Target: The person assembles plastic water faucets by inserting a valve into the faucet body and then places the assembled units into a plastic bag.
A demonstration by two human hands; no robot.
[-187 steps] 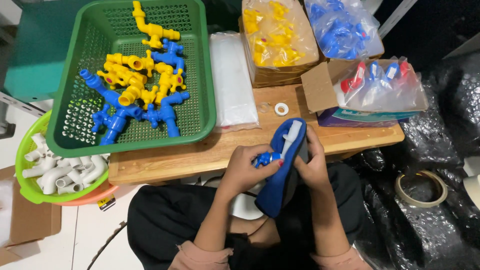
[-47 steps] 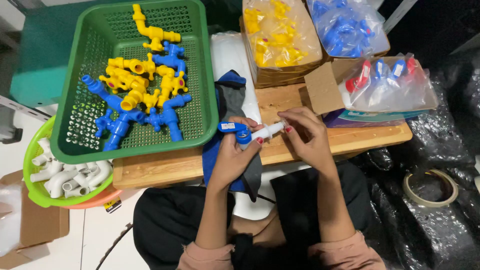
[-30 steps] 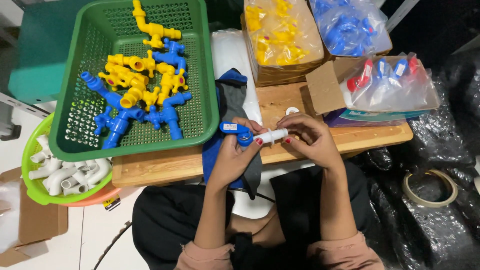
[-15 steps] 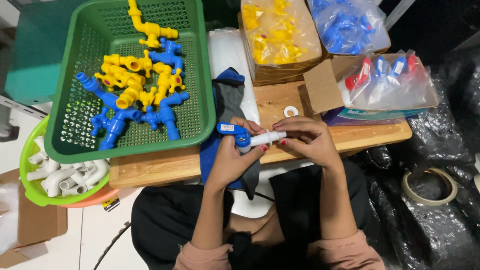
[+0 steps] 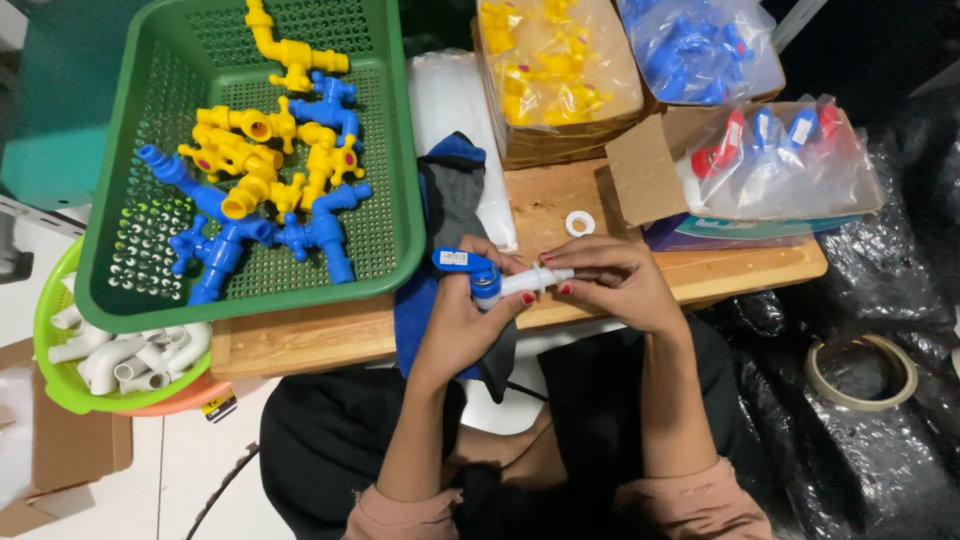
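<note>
Left hand [image 5: 462, 318] grips the blue plastic tap body [image 5: 468, 268]; right hand [image 5: 612, 282] is closed around its white threaded spout [image 5: 532, 281], just right of the left thumb (over the table edge). Best keep the body still and turn only the spout, square to it.

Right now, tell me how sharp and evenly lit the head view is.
Head view: sharp at centre, the hands and the blue tap crisp; even overhead light, soft shadows under the green basket; glare on the clear plastic bags and black plastic wrap; wide-angle bending at the edges, the basket sides bowed.
</note>
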